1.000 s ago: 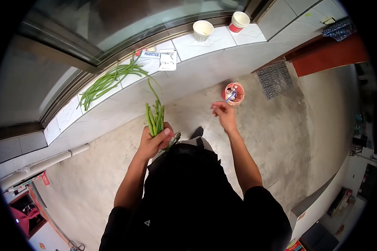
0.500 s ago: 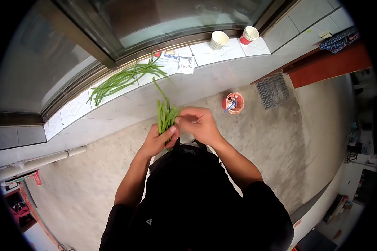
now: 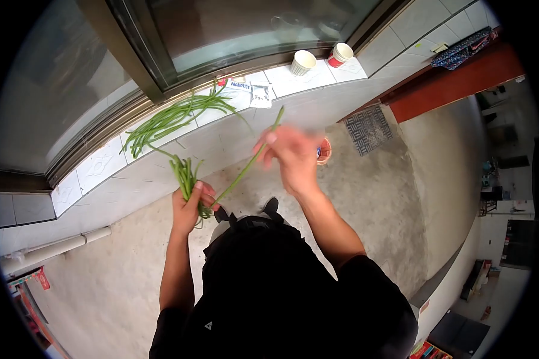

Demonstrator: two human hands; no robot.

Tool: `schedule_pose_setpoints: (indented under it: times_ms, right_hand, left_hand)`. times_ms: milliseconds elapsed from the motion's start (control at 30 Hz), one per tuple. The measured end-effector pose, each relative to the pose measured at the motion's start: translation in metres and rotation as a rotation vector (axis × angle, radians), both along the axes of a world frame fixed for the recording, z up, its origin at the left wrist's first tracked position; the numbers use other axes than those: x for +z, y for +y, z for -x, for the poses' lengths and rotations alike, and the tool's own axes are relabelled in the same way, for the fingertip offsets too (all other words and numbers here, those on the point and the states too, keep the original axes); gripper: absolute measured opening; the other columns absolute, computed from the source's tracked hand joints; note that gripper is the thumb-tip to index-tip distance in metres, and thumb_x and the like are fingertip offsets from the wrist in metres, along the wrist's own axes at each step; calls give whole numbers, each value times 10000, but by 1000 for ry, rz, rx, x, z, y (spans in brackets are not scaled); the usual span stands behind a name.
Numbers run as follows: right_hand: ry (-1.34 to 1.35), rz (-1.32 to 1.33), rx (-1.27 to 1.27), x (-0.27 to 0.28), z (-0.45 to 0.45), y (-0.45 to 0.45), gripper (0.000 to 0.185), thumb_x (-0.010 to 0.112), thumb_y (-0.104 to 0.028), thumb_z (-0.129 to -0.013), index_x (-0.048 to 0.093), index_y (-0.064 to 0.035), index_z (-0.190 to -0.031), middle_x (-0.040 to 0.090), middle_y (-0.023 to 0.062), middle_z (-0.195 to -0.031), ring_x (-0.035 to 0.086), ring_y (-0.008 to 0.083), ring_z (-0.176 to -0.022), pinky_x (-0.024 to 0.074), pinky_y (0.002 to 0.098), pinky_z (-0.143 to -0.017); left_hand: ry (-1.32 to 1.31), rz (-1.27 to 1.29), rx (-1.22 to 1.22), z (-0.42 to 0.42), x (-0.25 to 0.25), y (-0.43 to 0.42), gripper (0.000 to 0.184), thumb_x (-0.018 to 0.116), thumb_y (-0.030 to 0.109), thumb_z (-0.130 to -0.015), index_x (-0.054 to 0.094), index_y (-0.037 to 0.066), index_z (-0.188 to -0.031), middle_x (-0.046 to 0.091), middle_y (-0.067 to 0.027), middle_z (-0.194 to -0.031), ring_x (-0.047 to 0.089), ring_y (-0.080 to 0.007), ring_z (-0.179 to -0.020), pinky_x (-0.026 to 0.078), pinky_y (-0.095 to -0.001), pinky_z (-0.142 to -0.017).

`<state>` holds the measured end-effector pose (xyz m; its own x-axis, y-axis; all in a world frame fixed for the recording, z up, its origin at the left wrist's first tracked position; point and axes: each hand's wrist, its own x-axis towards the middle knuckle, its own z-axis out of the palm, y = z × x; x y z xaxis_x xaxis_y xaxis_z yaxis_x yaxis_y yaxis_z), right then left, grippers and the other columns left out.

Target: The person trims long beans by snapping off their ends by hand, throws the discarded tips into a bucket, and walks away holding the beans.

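In the head view my left hand [image 3: 190,206] is closed around a bunch of green bean pieces [image 3: 184,172], with one longer strand sticking out toward the ledge. My right hand [image 3: 294,157], partly blurred, grips a single long green bean [image 3: 243,175] near its upper part. That bean slants down to the fingers of my left hand. A loose pile of long green beans [image 3: 173,119] lies on the white tiled ledge [image 3: 96,164] ahead of me.
On the ledge stand two paper cups, a white one [image 3: 303,63] and a red-and-white one [image 3: 341,55], beside a probiotics sachet [image 3: 260,96]. A reddish bucket [image 3: 324,152] sits on the floor, partly behind my right hand. Beyond it lies a patterned mat [image 3: 368,130].
My hands have moved apart, the left one to the left and the right one up and to the right. A single long bean now stretches between them.
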<state>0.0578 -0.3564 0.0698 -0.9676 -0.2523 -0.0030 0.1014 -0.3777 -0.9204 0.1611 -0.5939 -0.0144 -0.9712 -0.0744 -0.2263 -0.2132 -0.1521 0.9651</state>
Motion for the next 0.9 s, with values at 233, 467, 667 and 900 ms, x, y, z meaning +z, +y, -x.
schedule_pose_setpoints:
  times_ms: [233, 467, 667, 900]
  right_hand:
    - [-10, 160, -273, -12, 26, 8, 166, 597, -112, -990, 649, 43, -1020, 708, 159, -888, 641, 150, -664, 479, 238, -555]
    - [-35, 180, -512, -40, 50, 48, 174, 602, -99, -986, 636, 62, -1044, 701, 164, -888, 633, 151, -653, 483, 229, -566]
    - [-96, 186, -470, -54, 55, 76, 190, 601, -107, -988, 626, 62, -1073, 688, 134, -959, 635, 160, -766, 520, 249, -681]
    - [-68, 149, -403, -52, 54, 81, 207, 595, -118, -991, 626, 55, -1100, 691, 142, -938, 625, 153, -730, 491, 246, -639]
  left_hand:
    - [-121, -173, -9, -20, 7, -30, 326, 500, 262, -1040, 550, -6, -863, 657, -183, -831, 644, -241, -523, 521, -325, -473]
    - [-102, -379, -56, -31, 19, -32, 295, 472, 241, -1048, 576, -12, -939, 672, -231, -788, 617, -230, -481, 457, -296, -402]
    - [-34, -436, -93, -33, 18, -28, 280, 456, 207, -1052, 580, -22, -947, 668, -242, -789, 567, -194, -448, 379, -263, -381]
    - [-12, -348, 6, -35, 32, -16, 123, 599, 53, -962, 633, -64, -941, 656, -189, -751, 480, -128, -445, 343, -259, -410]
